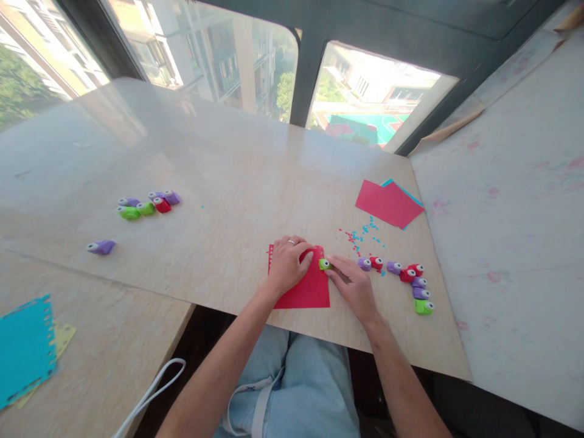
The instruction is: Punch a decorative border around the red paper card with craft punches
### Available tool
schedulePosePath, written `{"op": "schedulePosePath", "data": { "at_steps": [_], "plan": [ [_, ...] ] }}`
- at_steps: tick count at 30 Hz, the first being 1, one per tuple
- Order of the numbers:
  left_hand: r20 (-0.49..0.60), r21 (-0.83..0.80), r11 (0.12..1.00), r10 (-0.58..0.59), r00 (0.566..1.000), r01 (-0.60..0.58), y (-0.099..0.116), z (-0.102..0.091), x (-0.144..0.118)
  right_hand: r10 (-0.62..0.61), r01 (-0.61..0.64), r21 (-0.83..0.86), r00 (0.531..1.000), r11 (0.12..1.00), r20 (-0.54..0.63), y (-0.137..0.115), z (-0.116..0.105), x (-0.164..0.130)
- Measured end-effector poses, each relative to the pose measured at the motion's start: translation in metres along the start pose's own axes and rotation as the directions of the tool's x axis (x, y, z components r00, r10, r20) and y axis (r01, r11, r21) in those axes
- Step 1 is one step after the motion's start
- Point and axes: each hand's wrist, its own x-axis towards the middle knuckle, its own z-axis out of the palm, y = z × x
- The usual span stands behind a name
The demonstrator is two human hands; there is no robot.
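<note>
A red paper sheet point(303, 295) lies at the table's front edge, with small cut-outs along its left and top edges. Across its upper part rests my left hand point(292, 261), fingers stretched out and pressing it flat; a ring is on one finger. At the sheet's right edge, my right hand point(351, 280) grips a small green craft punch point(324, 264) between thumb and fingers. The punch sits over the paper's edge, near the upper right corner. Just right of that hand stand a purple punch point(364, 264) and a red punch point(376, 262).
More punches, including a green one point(423, 307), stand at the right. Red and blue paper bits point(360, 234) lie below stacked red sheets point(387, 204). Several punches point(146, 208) and a lone purple one point(101, 247) are at left, with punched blue paper point(27, 347) and a white cable point(157, 383).
</note>
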Motion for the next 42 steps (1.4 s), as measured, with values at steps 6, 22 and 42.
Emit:
{"op": "schedulePosePath", "data": {
  "at_steps": [6, 22, 42],
  "plan": [
    [0.0, -0.021, 1.0, -0.01, 1.0, 0.01, 0.0, -0.001, 0.001, 0.0, 0.0, -0.002, 0.999, 1.0, -0.049, -0.002, 0.002, -0.007],
    [-0.002, -0.033, 0.999, -0.021, 1.0, 0.021, 0.0, -0.001, 0.004, 0.05, -0.053, -0.028, 0.996, 0.998, -0.076, -0.007, 0.004, 0.002],
    [0.004, -0.034, 0.999, -0.034, 0.999, 0.034, -0.001, 0.001, 0.003, 0.057, -0.059, -0.046, 0.997, 0.997, -0.046, -0.009, 0.003, 0.001]
  ]
}}
